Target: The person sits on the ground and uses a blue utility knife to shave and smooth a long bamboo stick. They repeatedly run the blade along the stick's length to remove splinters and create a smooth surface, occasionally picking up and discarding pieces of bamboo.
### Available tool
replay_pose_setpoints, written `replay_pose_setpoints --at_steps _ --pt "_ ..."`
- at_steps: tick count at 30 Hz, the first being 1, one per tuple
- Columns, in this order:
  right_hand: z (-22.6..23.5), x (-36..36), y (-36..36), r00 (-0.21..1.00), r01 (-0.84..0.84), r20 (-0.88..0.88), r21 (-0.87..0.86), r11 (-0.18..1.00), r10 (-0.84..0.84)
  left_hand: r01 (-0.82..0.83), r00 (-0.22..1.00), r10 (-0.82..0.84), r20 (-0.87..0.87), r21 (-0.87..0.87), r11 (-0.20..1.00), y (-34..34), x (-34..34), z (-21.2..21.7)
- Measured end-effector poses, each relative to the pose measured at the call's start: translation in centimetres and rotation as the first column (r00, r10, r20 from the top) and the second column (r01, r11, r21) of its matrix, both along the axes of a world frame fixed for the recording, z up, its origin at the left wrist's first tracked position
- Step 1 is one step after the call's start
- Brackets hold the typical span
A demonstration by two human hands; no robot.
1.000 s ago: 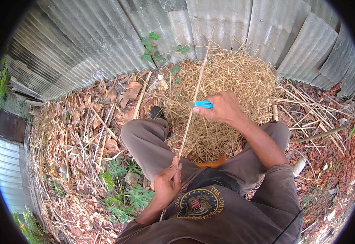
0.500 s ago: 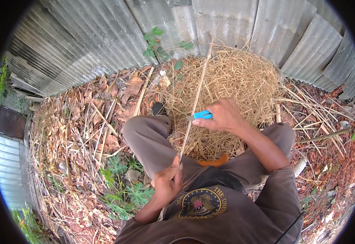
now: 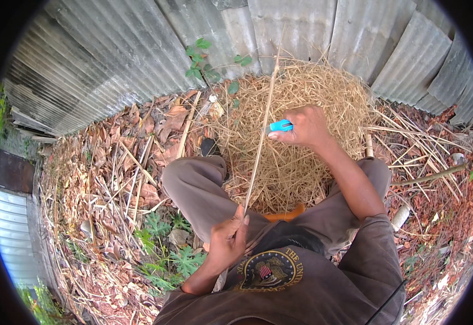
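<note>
A long, thin pale strip, perhaps bamboo, slants up and away from my lap over the straw. My left hand pinches its near end between thumb and fingers, close to my belly. In my right hand is a blue utility knife, its short blade pointing left against or right beside the strip. The strip's far tip thins out near the metal wall. My fingers hide part of the knife handle.
A heap of dry shavings or straw lies between my legs and the corrugated metal wall. Dry leaves cover the ground to the left, with green plants. Loose sticks lie at the right. Something orange shows beneath me.
My right hand has moved the knife away from me, farther along the strip. My left hand keeps its pinch on the near end, almost in place.
</note>
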State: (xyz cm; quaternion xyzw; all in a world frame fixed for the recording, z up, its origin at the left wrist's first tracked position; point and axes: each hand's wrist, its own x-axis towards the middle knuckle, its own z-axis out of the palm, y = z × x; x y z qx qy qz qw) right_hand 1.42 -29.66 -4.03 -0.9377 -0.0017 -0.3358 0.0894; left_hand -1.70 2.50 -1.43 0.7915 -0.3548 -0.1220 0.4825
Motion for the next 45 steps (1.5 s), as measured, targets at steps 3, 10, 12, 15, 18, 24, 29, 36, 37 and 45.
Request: replay_pose_setpoints --at_steps 3,10,12,15,18,24,29,36,37,45 --pt "0.1 0.3 -0.7 0.999 0.045 -0.013 -0.020 0.999 -0.046 0.019 0.999 -0.017 -0.028 0.054 0.998 0.4 0.1 0.0" --pt "1.7 1.5 -6.1 0.920 0.294 -0.257 -0.051 0.955 -0.297 -0.025 0.994 0.034 -0.099 0.097 0.995 1.1 -2.4 0.2" --pt "2.9 1.9 -7.4 0.795 0.491 -0.403 -0.012 0.871 -0.454 0.096 0.992 -0.077 -0.096 0.215 0.972 2.1 -2.6 0.0" --pt "3.7 -0.8 -18.6 0.518 0.848 -0.439 0.151 0.509 -0.734 0.295 0.950 -0.251 -0.184 0.275 0.915 5.0 -5.4 -1.9" --pt "3.9 -3.3 -20.0 0.573 0.814 -0.403 0.174 0.555 -0.714 0.023 0.994 -0.013 -0.106 0.094 0.995 4.9 -3.1 -3.5" --pt "2.5 -3.5 -11.1 0.782 0.559 -0.499 0.298 0.774 -0.373 -0.194 0.878 0.125 -0.462 -0.105 0.975 0.0 1.1 -2.7" --pt "4.6 -2.4 -2.7 0.915 0.114 -0.402 0.338 0.934 0.034 -0.125 0.730 -0.010 -0.683 -0.147 0.981 -2.9 2.0 0.0" --pt "1.3 -2.1 1.8 0.916 -0.109 -0.349 0.254 0.961 0.197 -0.234 0.446 -0.250 -0.859 -0.382 0.894 -5.1 1.1 1.5" --pt "1.2 -1.9 1.4 0.931 -0.067 -0.330 0.261 0.963 0.154 -0.231 0.431 -0.259 -0.864 -0.383 0.894 -4.9 1.1 1.7" --pt "1.3 -1.3 2.0 0.964 -0.069 -0.239 0.196 0.978 0.116 -0.227 0.339 -0.272 -0.901 -0.359 0.905 -4.3 1.8 1.9"
